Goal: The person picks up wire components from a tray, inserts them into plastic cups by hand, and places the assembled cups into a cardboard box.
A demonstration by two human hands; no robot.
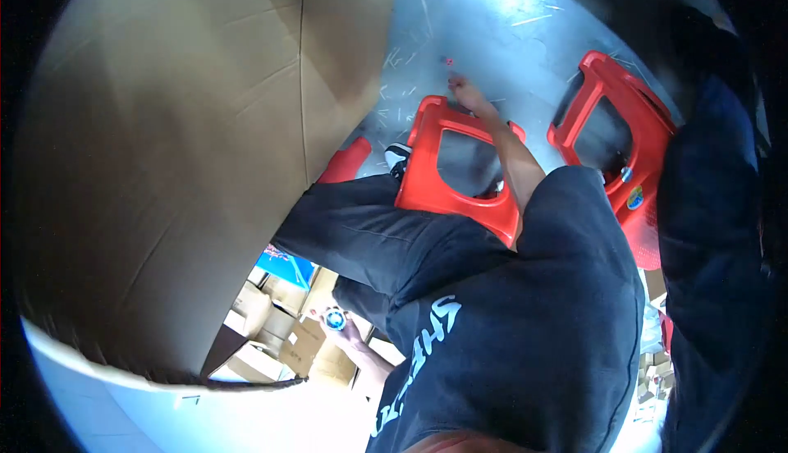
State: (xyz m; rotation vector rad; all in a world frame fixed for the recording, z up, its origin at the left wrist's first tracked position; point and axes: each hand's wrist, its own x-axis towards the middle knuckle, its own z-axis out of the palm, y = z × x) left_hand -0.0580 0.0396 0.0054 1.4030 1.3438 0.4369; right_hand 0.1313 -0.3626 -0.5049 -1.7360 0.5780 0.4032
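Note:
My left hand, at the lower left, is closed around a small round thing with a pale rim and a shiny blue-white middle; its kind cannot be made out. Cardboard boxes lie beyond and beside that hand. My right arm stretches up past a red plastic stool. Low over the grey floor, my right hand has its fingers curled in; they are small and partly blurred. Close to those fingertips is a tiny red thing; whether they touch it is unclear.
A large cardboard sheet or box wall fills the left side. Another red stool stands at right, beside dark fabric. Pale strips litter the floor. Cardboard boxes and a blue box lie at lower left.

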